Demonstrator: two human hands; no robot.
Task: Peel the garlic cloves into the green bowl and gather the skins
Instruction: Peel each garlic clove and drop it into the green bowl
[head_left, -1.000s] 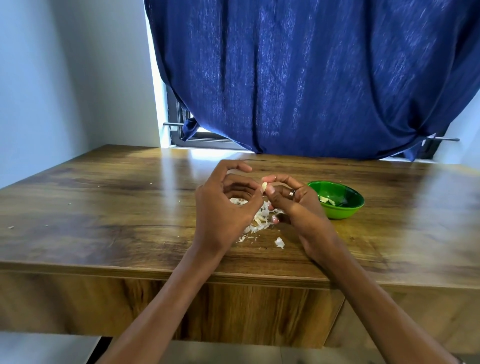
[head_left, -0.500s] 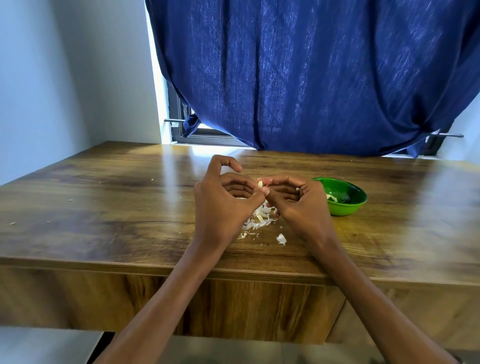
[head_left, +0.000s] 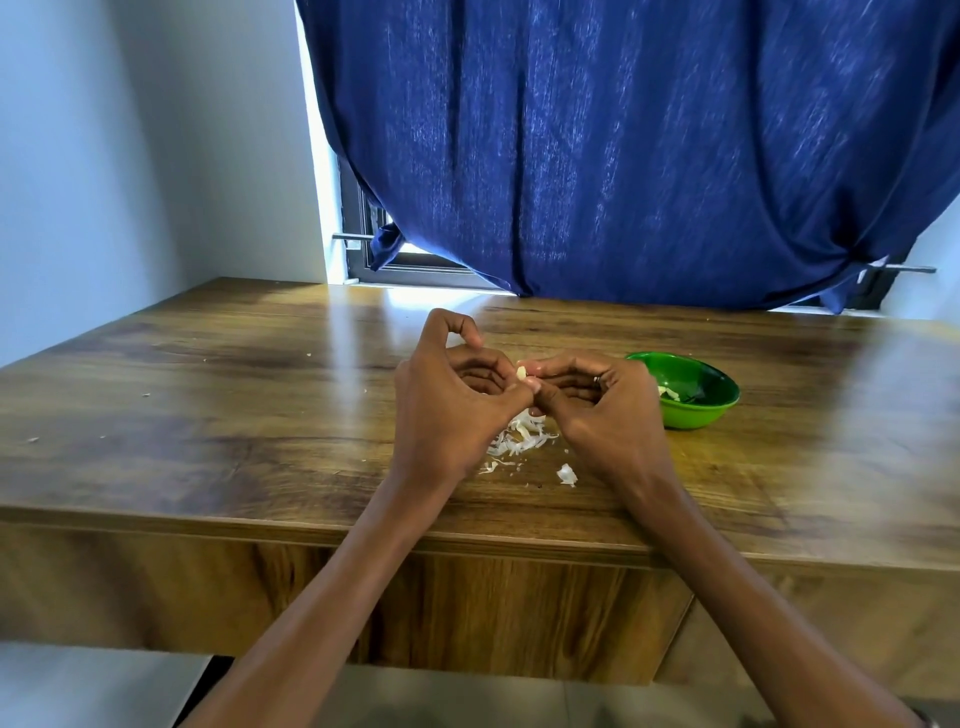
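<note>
- Left hand (head_left: 451, 410) and right hand (head_left: 608, 410) met fingertip to fingertip, both pinching one garlic clove (head_left: 521, 372) above the table (head_left: 208, 415).
- Pile of skins (head_left: 519, 439) lay just below the hands; a loose skin (head_left: 567, 474) sat nearer the table edge.
- Green bowl (head_left: 696, 410) stood just right of the right hand, with pale pieces inside.

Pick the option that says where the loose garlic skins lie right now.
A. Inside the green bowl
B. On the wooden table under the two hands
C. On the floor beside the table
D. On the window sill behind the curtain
B: the pile of garlic skins lies on the wooden table beneath the left hand and right hand, left of the green bowl.
</note>
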